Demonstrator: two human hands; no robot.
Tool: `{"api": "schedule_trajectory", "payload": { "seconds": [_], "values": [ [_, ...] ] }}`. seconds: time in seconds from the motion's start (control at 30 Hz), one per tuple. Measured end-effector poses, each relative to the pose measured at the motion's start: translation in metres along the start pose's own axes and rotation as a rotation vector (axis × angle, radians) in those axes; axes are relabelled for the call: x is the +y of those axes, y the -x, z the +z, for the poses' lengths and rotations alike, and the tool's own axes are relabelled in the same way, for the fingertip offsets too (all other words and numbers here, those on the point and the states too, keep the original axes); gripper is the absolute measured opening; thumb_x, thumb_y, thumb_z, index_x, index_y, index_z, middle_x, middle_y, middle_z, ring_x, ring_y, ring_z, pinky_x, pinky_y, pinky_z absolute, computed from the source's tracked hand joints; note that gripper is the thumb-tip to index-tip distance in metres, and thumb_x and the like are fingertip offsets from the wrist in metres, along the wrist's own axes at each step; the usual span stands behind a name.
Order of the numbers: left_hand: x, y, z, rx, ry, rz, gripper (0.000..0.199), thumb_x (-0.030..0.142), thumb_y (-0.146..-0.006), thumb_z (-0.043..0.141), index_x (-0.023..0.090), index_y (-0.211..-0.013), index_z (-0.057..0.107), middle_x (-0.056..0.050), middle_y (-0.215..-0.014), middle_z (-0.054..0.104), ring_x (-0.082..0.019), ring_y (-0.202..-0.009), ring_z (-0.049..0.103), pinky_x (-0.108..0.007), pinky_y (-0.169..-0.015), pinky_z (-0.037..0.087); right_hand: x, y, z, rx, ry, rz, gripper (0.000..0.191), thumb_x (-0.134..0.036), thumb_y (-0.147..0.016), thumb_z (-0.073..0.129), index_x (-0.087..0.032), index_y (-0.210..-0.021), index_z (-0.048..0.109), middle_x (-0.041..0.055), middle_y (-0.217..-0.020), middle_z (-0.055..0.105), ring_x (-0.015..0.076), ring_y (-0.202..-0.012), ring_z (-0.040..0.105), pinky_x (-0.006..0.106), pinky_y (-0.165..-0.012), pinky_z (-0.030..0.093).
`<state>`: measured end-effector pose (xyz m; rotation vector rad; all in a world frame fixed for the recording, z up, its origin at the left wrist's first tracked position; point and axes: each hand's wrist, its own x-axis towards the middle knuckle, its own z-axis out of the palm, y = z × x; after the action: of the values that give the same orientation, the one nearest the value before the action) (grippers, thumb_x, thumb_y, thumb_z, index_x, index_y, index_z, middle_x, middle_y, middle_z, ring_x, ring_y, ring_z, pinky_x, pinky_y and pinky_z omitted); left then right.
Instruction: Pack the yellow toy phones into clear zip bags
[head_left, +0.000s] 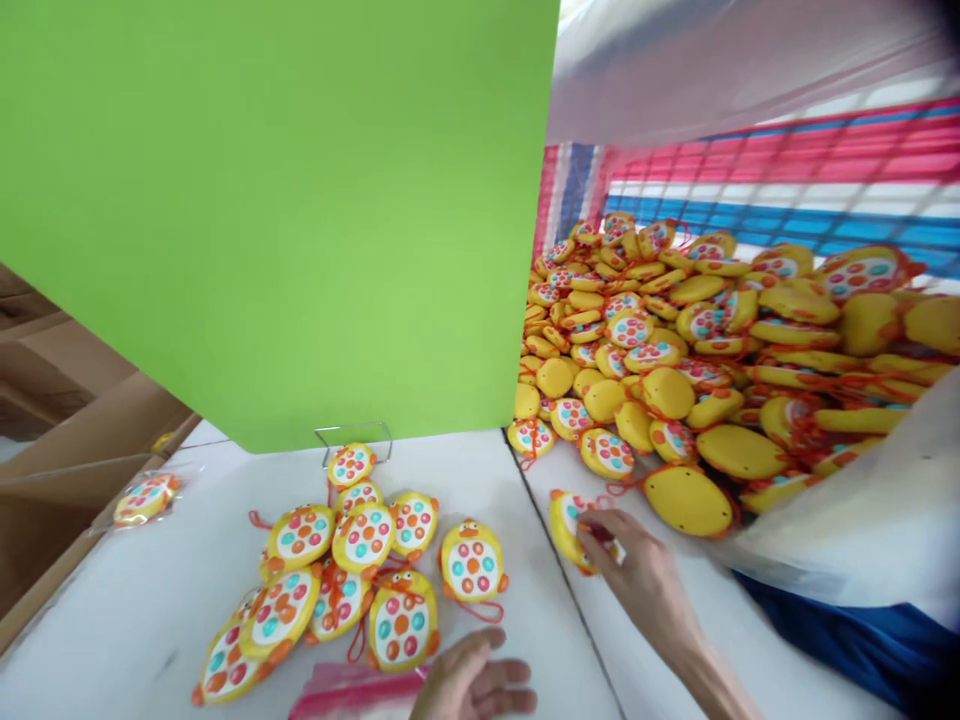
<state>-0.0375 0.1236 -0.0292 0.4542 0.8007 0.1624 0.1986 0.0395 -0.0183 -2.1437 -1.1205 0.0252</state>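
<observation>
Fingers of my right hand [626,555] are closed on the edge of a yellow duck-shaped toy [564,525] with coloured dots, just right of the dark seam in the white table. My left hand [476,680] is at the bottom centre, palm up with fingers apart, holding nothing. Just above it lies a single duck toy [472,565] with a red cord. To its left is a loose group of several duck toys [364,538], some overlapping. A pink-edged plastic bag [352,695] lies at the near edge beside my left hand.
A large green panel [300,220] stands behind the table [525,640]. On the right, a big heap of yellow toys [667,390] lies against striped fabric [787,190]. A wrapped toy [148,497] sits at the left edge, near cardboard boxes [97,430].
</observation>
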Motion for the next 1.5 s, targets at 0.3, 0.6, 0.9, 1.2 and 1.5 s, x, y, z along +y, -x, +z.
{"api": "schedule_trajectory", "payload": {
  "seconds": [0.3, 0.6, 0.9, 1.2, 1.5],
  "values": [
    [0.011, 0.028, 0.037, -0.058, -0.192, 0.357, 0.039, 0.035, -0.076, 0.07, 0.019, -0.11, 0.058, -0.01, -0.098, 0.067, -0.022, -0.082, 0.064, -0.027, -0.061, 0.049, -0.096, 0.081, 0.014, -0.17, -0.503, -0.092, 0.041, -0.022, -0.084, 0.056, -0.026, -0.124, 0.051, 0.0049, -0.106, 0.068, 0.0179, -0.096, 0.064, 0.027, -0.083, 0.053],
    [0.007, 0.042, 0.015, -0.084, -0.274, 0.361, 0.041, 0.028, -0.074, 0.068, 0.016, -0.111, 0.055, -0.012, -0.098, 0.068, -0.023, -0.077, 0.066, -0.025, -0.052, 0.049, -0.063, 0.102, 0.012, -0.178, -0.899, 0.383, 0.036, -0.044, -0.085, 0.058, -0.025, -0.114, 0.06, 0.0065, -0.107, 0.069, 0.0204, -0.095, 0.065, 0.025, -0.076, 0.055],
    [0.002, 0.048, 0.016, -0.075, -0.312, 0.372, 0.036, 0.035, -0.073, 0.072, 0.016, -0.101, 0.059, -0.007, -0.09, 0.068, -0.02, -0.083, 0.064, -0.029, -0.073, 0.05, -0.1, 0.105, 0.008, -0.367, -1.066, 0.421, 0.034, -0.045, -0.083, 0.061, -0.019, -0.104, 0.064, 0.0091, -0.101, 0.069, 0.024, -0.092, 0.065, 0.033, -0.08, 0.053],
    [0.008, 0.053, 0.017, 0.133, -0.569, 0.364, 0.032, 0.042, -0.068, 0.072, 0.018, -0.088, 0.062, -0.002, -0.082, 0.065, -0.02, -0.079, 0.062, -0.027, -0.069, 0.049, -0.103, 0.106, -0.001, -0.499, -1.012, 0.282, 0.042, -0.051, -0.085, 0.053, -0.019, -0.11, 0.062, 0.0103, -0.106, 0.066, 0.0245, -0.094, 0.062, 0.032, -0.079, 0.052],
    [0.019, 0.057, 0.01, 0.188, -0.554, 0.519, 0.034, 0.047, -0.071, 0.069, 0.019, -0.085, 0.056, -0.003, -0.079, 0.063, -0.019, -0.077, 0.061, -0.025, -0.065, 0.046, -0.102, 0.11, 0.023, -0.155, -1.259, 0.665, 0.038, -0.047, -0.079, 0.062, -0.021, -0.107, 0.058, 0.0077, -0.105, 0.068, 0.0269, -0.095, 0.064, 0.034, -0.074, 0.054]
  ]
}}
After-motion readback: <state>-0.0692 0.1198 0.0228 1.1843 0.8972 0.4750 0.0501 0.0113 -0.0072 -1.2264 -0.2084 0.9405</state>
